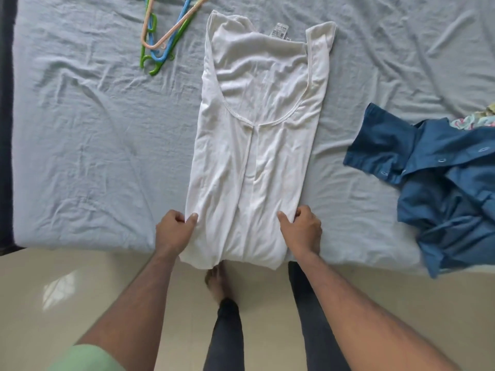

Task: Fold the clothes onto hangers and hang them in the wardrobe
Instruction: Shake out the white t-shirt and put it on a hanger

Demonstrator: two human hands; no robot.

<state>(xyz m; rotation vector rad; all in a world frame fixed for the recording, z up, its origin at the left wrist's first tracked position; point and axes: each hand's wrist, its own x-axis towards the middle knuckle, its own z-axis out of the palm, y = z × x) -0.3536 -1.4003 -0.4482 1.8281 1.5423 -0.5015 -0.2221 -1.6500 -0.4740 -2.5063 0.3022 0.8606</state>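
On the bed [93,145], across its pale blue sheet, the white top [257,145] lies lengthwise, sides folded in to meet at a centre seam, neckline at the far end and hem hanging just over the bed's near edge. My left hand [175,231] pinches the top's left edge near the hem, thumb on the cloth and fingers [179,216] curled under it. My right hand [302,228] grips the right edge the same way, thumb pressed on top. A small printed tag [280,30] shows inside the neckline, its writing too small to read. Beyond the top's far left corner lie plastic hangers [166,36], green, blue and peach. To the top's right sits a crumpled blue shirt [439,188].
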